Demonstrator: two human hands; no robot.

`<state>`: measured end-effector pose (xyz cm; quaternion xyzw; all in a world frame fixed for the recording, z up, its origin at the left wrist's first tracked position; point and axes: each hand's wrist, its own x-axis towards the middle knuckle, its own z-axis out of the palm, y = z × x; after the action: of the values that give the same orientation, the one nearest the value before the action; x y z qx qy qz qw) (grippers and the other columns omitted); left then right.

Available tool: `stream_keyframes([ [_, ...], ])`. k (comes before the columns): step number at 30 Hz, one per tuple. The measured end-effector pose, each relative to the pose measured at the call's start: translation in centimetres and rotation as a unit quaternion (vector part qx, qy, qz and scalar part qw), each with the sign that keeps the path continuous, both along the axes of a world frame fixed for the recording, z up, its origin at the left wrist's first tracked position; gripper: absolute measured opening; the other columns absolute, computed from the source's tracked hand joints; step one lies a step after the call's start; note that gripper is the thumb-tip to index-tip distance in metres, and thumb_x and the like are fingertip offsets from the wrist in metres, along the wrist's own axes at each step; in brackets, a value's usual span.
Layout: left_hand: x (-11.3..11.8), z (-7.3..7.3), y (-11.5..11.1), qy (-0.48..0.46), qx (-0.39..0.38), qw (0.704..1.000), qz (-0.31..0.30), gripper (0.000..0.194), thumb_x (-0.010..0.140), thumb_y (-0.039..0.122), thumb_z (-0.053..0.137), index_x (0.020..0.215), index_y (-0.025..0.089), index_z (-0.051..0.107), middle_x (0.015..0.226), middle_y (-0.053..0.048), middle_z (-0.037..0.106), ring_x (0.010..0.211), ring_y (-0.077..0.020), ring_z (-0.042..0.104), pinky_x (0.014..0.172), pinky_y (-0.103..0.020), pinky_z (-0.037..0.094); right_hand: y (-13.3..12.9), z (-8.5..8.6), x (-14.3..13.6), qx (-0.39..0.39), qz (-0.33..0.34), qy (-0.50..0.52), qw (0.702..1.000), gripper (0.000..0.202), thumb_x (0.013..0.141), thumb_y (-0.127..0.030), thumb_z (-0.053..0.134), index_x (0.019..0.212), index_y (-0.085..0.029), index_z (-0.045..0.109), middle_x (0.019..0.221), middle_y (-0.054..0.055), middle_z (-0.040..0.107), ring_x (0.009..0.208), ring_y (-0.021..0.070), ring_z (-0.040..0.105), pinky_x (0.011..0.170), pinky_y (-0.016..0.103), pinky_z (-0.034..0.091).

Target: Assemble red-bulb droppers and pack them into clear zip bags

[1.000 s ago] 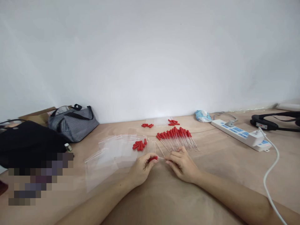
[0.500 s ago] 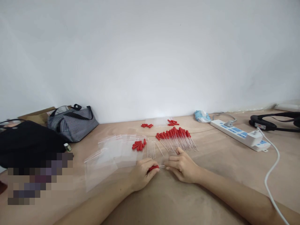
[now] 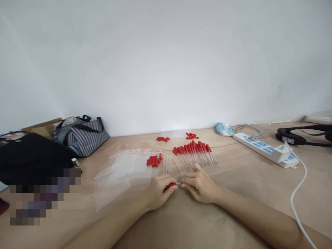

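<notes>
My left hand [image 3: 161,191] is closed around a red rubber dropper bulb [image 3: 170,186], whose open end points right. Into that end runs a thin clear dropper tube [image 3: 178,184], pinched at its other side by the fingers of my right hand [image 3: 198,186]. Just beyond my hands lie several loose clear tubes [image 3: 167,165] side by side. A small heap of red bulbs [image 3: 155,160] rests to their left on clear plastic bags. Behind my right hand, many droppers with red bulbs fitted [image 3: 194,150] lie in a fanned row.
Flat clear zip bags [image 3: 114,186] spread over the left of the brown table. More bulbs [image 3: 191,136] and tubes lie near the wall. A white power strip [image 3: 264,148] with a cable, a blue mask [image 3: 223,129] and a black headset [image 3: 290,136] are right; a striped bag [image 3: 83,138] stands left.
My right hand has shifted slightly left toward my left hand, and less of the tube shows between them. My left hand still grips the bulb.
</notes>
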<state>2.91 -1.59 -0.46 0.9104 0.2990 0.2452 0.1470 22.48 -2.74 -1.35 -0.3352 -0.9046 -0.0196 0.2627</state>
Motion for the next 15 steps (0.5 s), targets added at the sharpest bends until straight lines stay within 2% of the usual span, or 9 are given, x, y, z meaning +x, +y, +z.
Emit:
stream_keyframes([
  [4,0.0,0.0,0.1,-0.024,0.004,0.999,0.024,0.015,0.083,0.02,0.043,0.079,0.017,0.058,0.073,-0.003,0.058,0.07,-0.015,0.053,0.066,-0.026,0.042,0.1,0.8,0.0,0.009,-0.013,-0.031,0.999,0.018,0.081,-0.025,0.045,0.078,-0.019,0.061,0.069,0.002,0.059,0.068,0.0136,0.046,0.063,0.03,0.019],
  [7,-0.6,-0.1,0.6,-0.061,0.049,0.995,0.066,0.017,0.079,0.022,0.051,0.095,0.018,0.055,0.087,-0.005,0.057,0.084,-0.0181,0.052,0.075,-0.031,0.042,0.3,1.1,0.1,-0.011,-0.036,-0.041,0.998,0.016,0.078,-0.024,0.047,0.075,-0.019,0.061,0.07,0.002,0.06,0.07,0.0142,0.048,0.064,0.03,0.021],
  [10,-1.5,-0.1,1.6,-0.088,0.105,0.978,0.155,0.025,0.074,0.022,0.056,0.098,0.019,0.051,0.094,-0.006,0.055,0.091,-0.0221,0.05,0.08,-0.038,0.04,1.4,1.1,0.4,-0.062,-0.136,0.007,0.989,0.018,0.079,-0.022,0.044,0.076,-0.02,0.062,0.072,0.002,0.063,0.07,0.0146,0.052,0.066,0.029,0.025],
  [13,-2.3,-0.2,2.6,-0.076,0.116,0.967,0.215,0.017,0.071,0.02,0.058,0.087,0.019,0.053,0.086,-0.005,0.056,0.084,-0.0222,0.051,0.075,-0.038,0.041,3.5,1.1,0.6,-0.106,-0.26,0.077,0.957,0.02,0.079,-0.023,0.042,0.085,-0.019,0.061,0.074,0.003,0.065,0.069,0.0151,0.056,0.066,0.027,0.029],
  [15,-2.5,-0.3,3.0,-0.061,0.112,0.963,0.237,0.014,0.069,0.02,0.059,0.082,0.018,0.054,0.083,-0.004,0.056,0.082,-0.0221,0.052,0.074,-0.037,0.041,5.0,1.1,0.6,-0.11,-0.322,0.091,0.936,0.021,0.078,-0.024,0.043,0.091,-0.017,0.059,0.077,0.005,0.066,0.073,0.0167,0.058,0.066,0.027,0.031],
])
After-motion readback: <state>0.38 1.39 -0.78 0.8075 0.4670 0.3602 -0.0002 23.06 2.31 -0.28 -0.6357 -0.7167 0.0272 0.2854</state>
